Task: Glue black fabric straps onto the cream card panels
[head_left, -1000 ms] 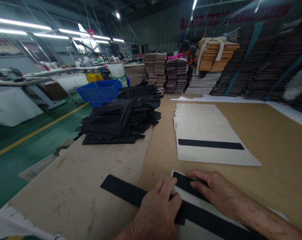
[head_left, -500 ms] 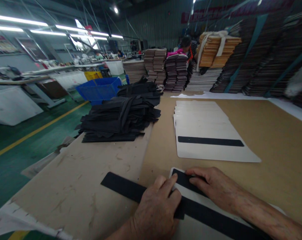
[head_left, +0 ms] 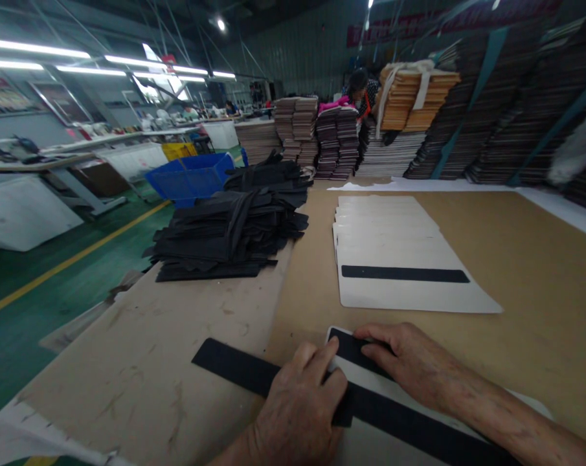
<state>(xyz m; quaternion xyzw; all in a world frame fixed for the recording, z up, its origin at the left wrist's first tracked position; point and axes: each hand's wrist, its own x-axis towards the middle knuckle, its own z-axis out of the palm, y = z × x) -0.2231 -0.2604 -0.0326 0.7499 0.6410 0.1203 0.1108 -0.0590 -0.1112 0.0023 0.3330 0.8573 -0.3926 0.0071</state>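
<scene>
A light grey board [head_left: 390, 390] lies in front of me with a black strip [head_left: 347, 346] along its far edge. Another long black strip [head_left: 234, 366] crosses the board and reaches left over the table, passing under my left hand. My left hand [head_left: 302, 395] is curled over this long strip, its index fingertip pressing the left end of the edge strip. To its right, my right hand [head_left: 402, 356] has thumb and forefinger bent on the edge strip at the board's rim. The undersides of both hands are hidden.
Overlapping light boards [head_left: 390, 239] lie ahead, the nearest with a black strip [head_left: 404, 274] across it. A heap of black strips [head_left: 229, 226] sits at the left, near a blue bin [head_left: 190, 175]. Tall stacks [head_left: 338, 139] stand behind, where a person bends.
The view has shifted slightly to the right. Both hands keep almost the same position on the strips and the board.
</scene>
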